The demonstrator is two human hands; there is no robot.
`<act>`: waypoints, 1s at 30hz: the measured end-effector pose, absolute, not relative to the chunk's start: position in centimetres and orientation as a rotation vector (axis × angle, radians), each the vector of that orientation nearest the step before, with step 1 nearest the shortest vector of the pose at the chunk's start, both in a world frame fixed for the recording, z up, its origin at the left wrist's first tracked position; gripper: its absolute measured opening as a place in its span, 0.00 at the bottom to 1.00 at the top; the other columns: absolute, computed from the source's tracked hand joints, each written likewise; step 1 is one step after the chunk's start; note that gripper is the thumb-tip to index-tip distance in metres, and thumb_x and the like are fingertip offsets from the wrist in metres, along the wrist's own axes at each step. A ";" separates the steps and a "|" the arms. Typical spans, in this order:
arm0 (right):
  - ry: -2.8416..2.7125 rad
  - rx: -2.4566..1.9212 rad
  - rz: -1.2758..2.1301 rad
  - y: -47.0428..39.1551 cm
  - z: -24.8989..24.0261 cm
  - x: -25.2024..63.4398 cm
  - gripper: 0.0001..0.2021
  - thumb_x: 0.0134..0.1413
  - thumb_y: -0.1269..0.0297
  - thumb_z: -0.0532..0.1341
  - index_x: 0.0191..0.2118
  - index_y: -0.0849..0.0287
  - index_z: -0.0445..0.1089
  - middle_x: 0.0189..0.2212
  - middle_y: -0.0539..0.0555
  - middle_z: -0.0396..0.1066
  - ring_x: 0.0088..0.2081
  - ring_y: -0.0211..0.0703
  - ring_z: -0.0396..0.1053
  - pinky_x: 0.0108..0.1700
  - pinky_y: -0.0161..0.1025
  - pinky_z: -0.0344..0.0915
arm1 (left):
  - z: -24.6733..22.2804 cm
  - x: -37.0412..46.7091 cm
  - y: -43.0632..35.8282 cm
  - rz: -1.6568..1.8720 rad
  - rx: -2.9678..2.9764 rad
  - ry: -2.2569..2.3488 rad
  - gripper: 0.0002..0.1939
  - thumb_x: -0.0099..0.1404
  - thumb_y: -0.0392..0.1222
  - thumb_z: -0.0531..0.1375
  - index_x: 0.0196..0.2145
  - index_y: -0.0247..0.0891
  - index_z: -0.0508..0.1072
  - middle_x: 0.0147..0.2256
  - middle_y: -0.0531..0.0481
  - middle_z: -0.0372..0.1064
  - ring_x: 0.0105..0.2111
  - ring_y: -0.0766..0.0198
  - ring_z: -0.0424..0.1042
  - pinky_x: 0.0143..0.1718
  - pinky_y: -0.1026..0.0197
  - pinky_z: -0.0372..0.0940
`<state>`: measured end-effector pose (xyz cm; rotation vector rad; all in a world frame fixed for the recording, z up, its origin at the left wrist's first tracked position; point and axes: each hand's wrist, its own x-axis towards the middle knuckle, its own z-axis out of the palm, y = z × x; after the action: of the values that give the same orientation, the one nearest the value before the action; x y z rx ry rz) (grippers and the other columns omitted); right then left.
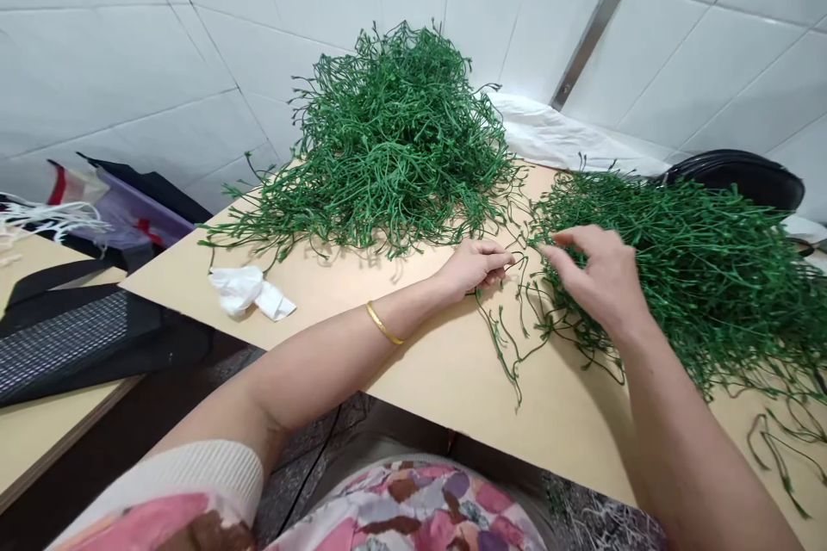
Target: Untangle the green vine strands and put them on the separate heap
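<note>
While a white tiled wall [96,60] stands at the back, a pale wooden table [439,405] fills the middle. Two heaps of skinny green stems sit on it. The tall heap [401,138] is near the wall, and the low heap [704,267] spreads out on the right side. Behind the low heap is a round black thing [736,176], and a white cloth [568,133] lies along the wall.

The right hand [591,275] is at the left edge of the low heap. Its thumb and pointing finger are bent close together by some stem ends, but I cannot tell if they hold one. The left hand [481,267] is in front of the tall heap, pinching a thin green stem [519,259] in its fingertips. A crumpled white tissue [249,291] lies near the table's left edge. Some loose stems [499,343] lie just below the left hand. A gold bracelet [384,325] circles the left arm.
</note>
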<state>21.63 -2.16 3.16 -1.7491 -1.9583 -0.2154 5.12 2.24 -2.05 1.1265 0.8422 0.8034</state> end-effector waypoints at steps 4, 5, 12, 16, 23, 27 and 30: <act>-1.966 -1.639 0.043 -2.4 0.4 20.3 0.07 0.50 0.61 0.56 0.29 0.57 0.69 0.30 0.53 0.72 0.34 0.45 0.65 0.37 0.41 0.57 | -1.7 5.2 2.3 0.733 1.049 0.753 0.09 0.57 0.38 0.57 0.23 0.29 0.70 0.18 0.52 0.62 0.16 0.76 0.59 0.19 0.69 0.54; -1.956 -1.625 0.027 -2.3 -0.1 20.3 0.07 0.50 0.63 0.56 0.28 0.57 0.68 0.29 0.53 0.71 0.34 0.44 0.65 0.36 0.40 0.56 | -1.6 5.1 2.4 0.711 1.005 0.737 0.13 0.59 0.42 0.56 0.23 0.29 0.70 0.19 0.51 0.62 0.17 0.75 0.60 0.20 0.68 0.55; -2.146 -1.528 -0.425 -2.4 -0.7 20.0 0.06 0.51 0.66 0.54 0.28 0.58 0.65 0.28 0.54 0.69 0.35 0.47 0.62 0.39 0.44 0.51 | -1.2 4.6 2.7 0.709 1.200 0.737 0.16 0.54 0.49 0.60 0.20 0.31 0.67 0.17 0.54 0.59 0.16 0.77 0.55 0.19 0.68 0.52; -2.164 -1.478 -0.432 -2.6 -0.8 19.7 0.06 0.52 0.67 0.53 0.32 0.58 0.67 0.30 0.55 0.69 0.36 0.47 0.62 0.39 0.44 0.50 | -1.4 4.5 2.7 0.718 1.255 0.747 0.07 0.53 0.32 0.59 0.19 0.32 0.67 0.15 0.56 0.58 0.15 0.76 0.55 0.19 0.68 0.53; -2.036 -1.413 -0.039 -2.7 -0.6 20.0 0.05 0.49 0.70 0.55 0.29 0.58 0.67 0.26 0.51 0.67 0.33 0.42 0.63 0.37 0.40 0.54 | -1.6 4.8 2.8 0.767 1.170 0.823 0.06 0.50 0.29 0.59 0.18 0.32 0.67 0.15 0.55 0.59 0.14 0.76 0.54 0.18 0.68 0.51; -1.930 -1.408 0.318 -2.8 -0.2 19.9 0.05 0.47 0.68 0.57 0.23 0.59 0.62 0.21 0.48 0.61 0.25 0.36 0.58 0.30 0.36 0.55 | -1.4 4.8 2.4 0.799 1.210 0.839 0.06 0.49 0.28 0.58 0.17 0.31 0.67 0.15 0.55 0.60 0.15 0.76 0.55 0.18 0.68 0.51; -1.769 -1.480 0.686 -2.7 -0.3 19.9 0.05 0.46 0.65 0.58 0.25 0.59 0.63 0.19 0.46 0.59 0.22 0.34 0.56 0.25 0.34 0.54 | -1.2 4.7 2.1 0.812 1.262 0.815 0.05 0.48 0.28 0.58 0.17 0.31 0.67 0.15 0.56 0.58 0.16 0.76 0.55 0.19 0.68 0.51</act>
<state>19.88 -2.69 -0.31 -1.4798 -1.7688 0.6856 4.72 2.12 -1.17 1.2622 0.8147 0.8120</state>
